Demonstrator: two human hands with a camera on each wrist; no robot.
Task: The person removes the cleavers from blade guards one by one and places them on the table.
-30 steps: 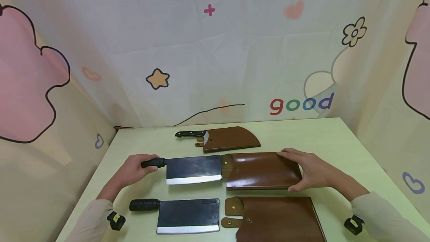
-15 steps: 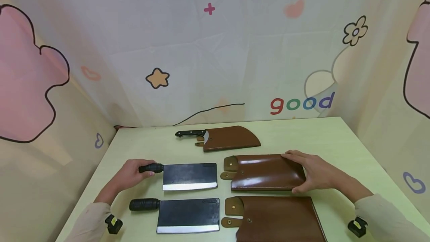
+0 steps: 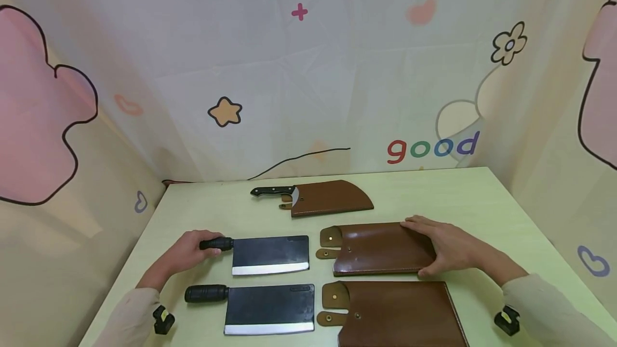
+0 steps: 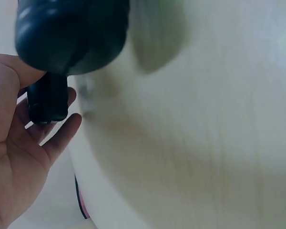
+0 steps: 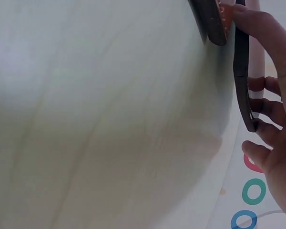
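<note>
My left hand (image 3: 189,252) grips the black handle of a cleaver (image 3: 271,255), whose dark blade with a bright edge points right. In the left wrist view, that handle (image 4: 47,102) lies between thumb and fingers. At the right, my right hand (image 3: 449,246) holds the far end of a brown leather sheath (image 3: 383,249) with thumb and fingertips at its two corners. The sheath's flap and strap face the blade, with a gap between them. In the right wrist view, the sheath's dark edge (image 5: 242,76) shows between thumb and fingers.
A second cleaver (image 3: 270,307) lies in front of the held one, with another brown sheath (image 3: 400,312) to its right. Farther back, a black-handled knife (image 3: 272,190) sits in a rounded brown sheath (image 3: 332,198). A patterned curtain (image 3: 270,58) rises behind the pale table (image 3: 424,191).
The cleaver has moved left and nearer, away from the sheath's mouth, so a gap now parts them. The held sheath has shifted slightly nearer, and its flap and strap now show.
</note>
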